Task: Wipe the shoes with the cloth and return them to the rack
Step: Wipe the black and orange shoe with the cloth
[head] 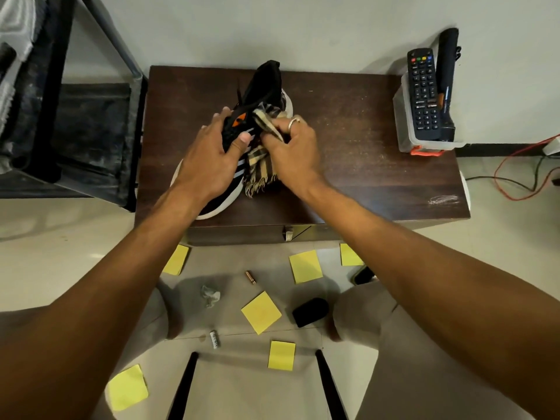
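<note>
head view: the left hand grips the black shoe across its laces, with the thumb curled over the top near an orange tag. the right hand, a ring on one finger, is bunched around a beige checked cloth and holds it against the shoe's side, just beside the left thumb; the cloth's fringed end hangs down onto the table. the shoe, white-soled with pale stripes, rests on the dark wooden table, toward its left half. at the table's far right corner a clear plastic container holds a remote control and a dark torch, both upright. to the left of the table stands the black rack. on the floor below lie yellow sticky notes and a small battery.
</note>
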The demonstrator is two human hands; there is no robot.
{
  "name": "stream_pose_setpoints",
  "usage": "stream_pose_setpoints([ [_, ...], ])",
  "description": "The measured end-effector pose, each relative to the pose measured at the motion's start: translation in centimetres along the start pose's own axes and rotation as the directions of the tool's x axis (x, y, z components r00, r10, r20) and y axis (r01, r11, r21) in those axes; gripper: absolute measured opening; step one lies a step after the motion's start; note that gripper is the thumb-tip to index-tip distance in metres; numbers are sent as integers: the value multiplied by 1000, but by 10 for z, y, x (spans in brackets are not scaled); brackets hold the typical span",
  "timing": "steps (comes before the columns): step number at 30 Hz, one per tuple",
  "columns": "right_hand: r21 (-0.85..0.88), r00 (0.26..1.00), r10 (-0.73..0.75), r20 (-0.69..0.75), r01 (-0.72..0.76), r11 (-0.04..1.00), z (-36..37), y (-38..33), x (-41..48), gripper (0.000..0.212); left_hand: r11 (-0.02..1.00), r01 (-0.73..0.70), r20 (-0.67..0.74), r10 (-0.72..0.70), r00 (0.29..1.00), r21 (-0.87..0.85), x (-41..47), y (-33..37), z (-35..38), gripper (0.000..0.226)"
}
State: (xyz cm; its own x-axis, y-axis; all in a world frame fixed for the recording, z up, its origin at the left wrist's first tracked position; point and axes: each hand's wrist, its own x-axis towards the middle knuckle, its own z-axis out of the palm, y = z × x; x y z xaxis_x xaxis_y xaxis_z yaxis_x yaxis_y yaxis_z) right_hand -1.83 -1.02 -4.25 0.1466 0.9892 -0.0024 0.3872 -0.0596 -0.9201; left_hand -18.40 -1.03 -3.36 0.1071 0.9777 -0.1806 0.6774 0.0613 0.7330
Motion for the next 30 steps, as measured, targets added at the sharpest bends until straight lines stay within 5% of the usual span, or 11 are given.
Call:
stream_pose_setpoints([
  [10,-98,872,34,488,16,995,3,-7,-44,17,992,18,-13,-19,1000,-125,1,2,-7,50],
  [15,43,997,27,76,-31,999,-19,-9,-18,28,996,7,153,-21,988,90,10,5,-37,55],
  [22,277,930,256,-265,-181,944,-36,-7,6,25,951,-25,182,-33,983,308,13,18,-64,58],
  [30,231,927,373,-28,-357,905,-33,-12,14,31,938,-173,168,127,978,299,7,29,-35,98],
])
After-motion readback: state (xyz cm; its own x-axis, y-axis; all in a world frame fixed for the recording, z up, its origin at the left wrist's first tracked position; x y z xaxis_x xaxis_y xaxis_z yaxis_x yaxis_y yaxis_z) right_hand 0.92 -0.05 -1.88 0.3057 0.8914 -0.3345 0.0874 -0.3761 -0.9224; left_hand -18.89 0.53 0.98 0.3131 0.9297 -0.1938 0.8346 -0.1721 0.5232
